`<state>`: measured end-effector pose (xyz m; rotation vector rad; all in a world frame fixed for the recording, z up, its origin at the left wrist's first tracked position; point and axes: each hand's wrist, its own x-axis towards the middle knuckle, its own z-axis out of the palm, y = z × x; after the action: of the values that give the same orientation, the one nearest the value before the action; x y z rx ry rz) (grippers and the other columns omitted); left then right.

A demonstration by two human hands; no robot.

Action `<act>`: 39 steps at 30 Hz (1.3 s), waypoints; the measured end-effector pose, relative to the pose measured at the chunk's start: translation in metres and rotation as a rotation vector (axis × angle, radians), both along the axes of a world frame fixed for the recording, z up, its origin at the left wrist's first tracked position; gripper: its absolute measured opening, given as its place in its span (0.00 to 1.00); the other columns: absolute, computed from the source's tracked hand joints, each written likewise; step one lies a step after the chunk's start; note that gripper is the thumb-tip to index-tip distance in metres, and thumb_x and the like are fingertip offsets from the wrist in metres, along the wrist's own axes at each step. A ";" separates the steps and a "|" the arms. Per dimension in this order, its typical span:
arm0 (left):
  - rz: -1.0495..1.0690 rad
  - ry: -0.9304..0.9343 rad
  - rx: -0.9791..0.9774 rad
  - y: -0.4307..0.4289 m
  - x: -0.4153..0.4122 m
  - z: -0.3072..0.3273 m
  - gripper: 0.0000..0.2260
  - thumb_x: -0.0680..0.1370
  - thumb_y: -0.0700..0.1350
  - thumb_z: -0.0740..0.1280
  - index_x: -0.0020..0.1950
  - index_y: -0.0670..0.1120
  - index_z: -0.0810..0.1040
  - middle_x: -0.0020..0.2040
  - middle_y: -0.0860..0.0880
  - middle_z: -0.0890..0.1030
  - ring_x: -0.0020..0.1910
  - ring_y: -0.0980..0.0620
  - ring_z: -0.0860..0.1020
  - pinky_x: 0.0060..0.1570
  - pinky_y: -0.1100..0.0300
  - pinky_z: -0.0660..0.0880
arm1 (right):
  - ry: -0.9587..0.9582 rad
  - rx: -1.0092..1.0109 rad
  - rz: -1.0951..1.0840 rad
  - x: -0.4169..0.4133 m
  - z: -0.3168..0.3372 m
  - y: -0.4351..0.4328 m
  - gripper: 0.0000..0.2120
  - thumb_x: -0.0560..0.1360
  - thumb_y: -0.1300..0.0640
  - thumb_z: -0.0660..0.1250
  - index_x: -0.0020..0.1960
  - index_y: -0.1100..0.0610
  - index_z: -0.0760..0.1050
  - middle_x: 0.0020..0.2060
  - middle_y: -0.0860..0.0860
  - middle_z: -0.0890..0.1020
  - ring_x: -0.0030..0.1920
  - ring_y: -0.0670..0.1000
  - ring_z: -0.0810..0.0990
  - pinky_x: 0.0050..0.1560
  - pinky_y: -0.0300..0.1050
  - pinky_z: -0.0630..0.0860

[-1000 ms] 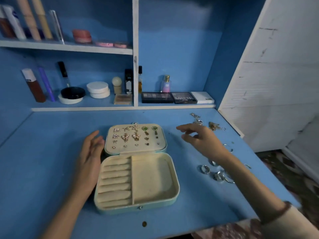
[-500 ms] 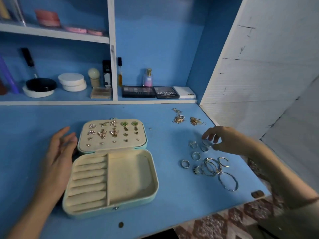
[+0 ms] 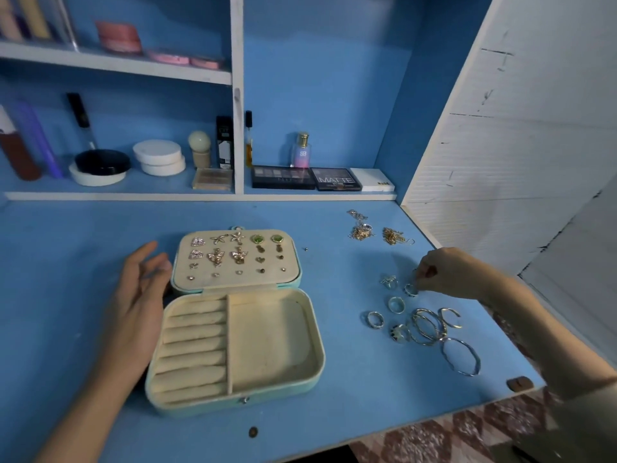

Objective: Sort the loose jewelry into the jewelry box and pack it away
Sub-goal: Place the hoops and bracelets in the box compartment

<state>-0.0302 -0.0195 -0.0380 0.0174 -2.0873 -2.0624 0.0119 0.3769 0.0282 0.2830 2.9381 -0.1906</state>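
fingers point(image 3: 423, 269) of the right hand point(image 3: 447, 274) are curled downward, tips drawn narrow and pinching a small ring point(image 3: 411, 289) that sits on the blue table point(image 3: 66, 262); the wrist is raised and the forearm runs back toward the right front corner. the left hand point(image 3: 137, 305) lies flat with fingers straight and loosely spread, its edge touching the left side of the jewelry box point(image 3: 320, 362).

the jewelry box lies open, well to the left of the pinching fingers, long axis running left to right. its lid point(image 3: 233, 283) is folded away from the person and carries rows of earrings point(image 3: 217, 257). the base holds ring rolls point(image 3: 193, 342) on the left and one open compartment on the right.

just nearer the person than the pinching fingers lie bangles point(image 3: 460, 357), then loose rings point(image 3: 396, 304) to their left. beyond the fingers sit two heaps of gold chains point(image 3: 360, 230).

behind the table runs a white-edged shelf point(image 3: 200, 196) with makeup palettes point(image 3: 283, 177), and a white panel point(image 3: 517, 145) stands on the right.
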 end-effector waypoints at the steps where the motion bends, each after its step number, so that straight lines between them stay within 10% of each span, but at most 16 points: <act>1: -0.003 -0.001 -0.001 -0.001 0.001 0.001 0.12 0.82 0.44 0.60 0.62 0.58 0.69 0.62 0.51 0.74 0.65 0.47 0.73 0.68 0.45 0.66 | 0.034 0.000 0.016 -0.001 0.004 -0.006 0.04 0.72 0.54 0.69 0.40 0.54 0.78 0.36 0.46 0.77 0.37 0.46 0.74 0.38 0.35 0.70; 9: -0.007 -0.004 -0.019 0.003 0.008 0.009 0.12 0.82 0.46 0.59 0.65 0.55 0.69 0.61 0.51 0.74 0.64 0.50 0.74 0.68 0.48 0.67 | 0.234 -0.402 0.477 0.014 0.037 -0.138 0.08 0.68 0.58 0.71 0.36 0.46 0.75 0.35 0.42 0.74 0.37 0.43 0.73 0.38 0.32 0.69; 23: 0.056 -0.002 -0.134 0.007 0.011 0.015 0.15 0.82 0.44 0.59 0.69 0.49 0.68 0.61 0.52 0.73 0.54 0.61 0.73 0.43 0.82 0.65 | 0.280 -0.169 0.719 0.008 -0.004 -0.205 0.05 0.72 0.55 0.66 0.46 0.52 0.80 0.37 0.42 0.68 0.43 0.46 0.72 0.43 0.37 0.65; 28: 0.049 -0.003 -0.149 0.007 0.011 0.014 0.16 0.82 0.45 0.59 0.70 0.50 0.67 0.61 0.54 0.72 0.51 0.69 0.72 0.45 0.81 0.65 | 0.403 -0.135 0.701 0.008 -0.013 -0.205 0.06 0.69 0.54 0.65 0.40 0.52 0.80 0.34 0.47 0.75 0.37 0.50 0.76 0.36 0.35 0.63; 39: 0.015 0.027 -0.083 0.003 -0.001 0.001 0.15 0.82 0.44 0.60 0.69 0.51 0.69 0.61 0.52 0.73 0.62 0.50 0.73 0.65 0.52 0.67 | 0.313 -0.232 0.442 0.029 0.024 -0.112 0.06 0.75 0.57 0.68 0.50 0.49 0.79 0.41 0.47 0.76 0.41 0.46 0.75 0.43 0.39 0.72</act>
<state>-0.0314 -0.0163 -0.0372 -0.0079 -2.1482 -1.9550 0.0406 0.2652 0.0525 -0.4666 3.1403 -0.5458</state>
